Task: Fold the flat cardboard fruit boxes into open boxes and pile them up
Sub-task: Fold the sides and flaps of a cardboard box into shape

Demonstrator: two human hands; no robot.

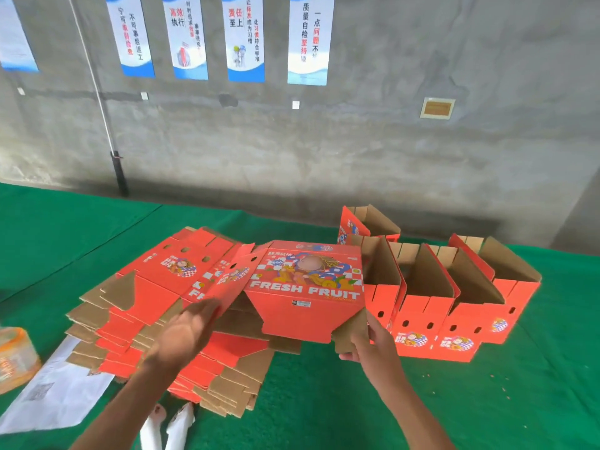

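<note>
On green matting [324,401] below grey poster-hung wall [357,141], left hand [186,332] and right hand [367,342] gripping half-folded box [305,287]

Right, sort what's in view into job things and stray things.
Job: box being folded, held by left hand and right hand; flat box stack; folded open boxes.
Stray: white paper; orange-and-clear packet; wall posters.
</note>
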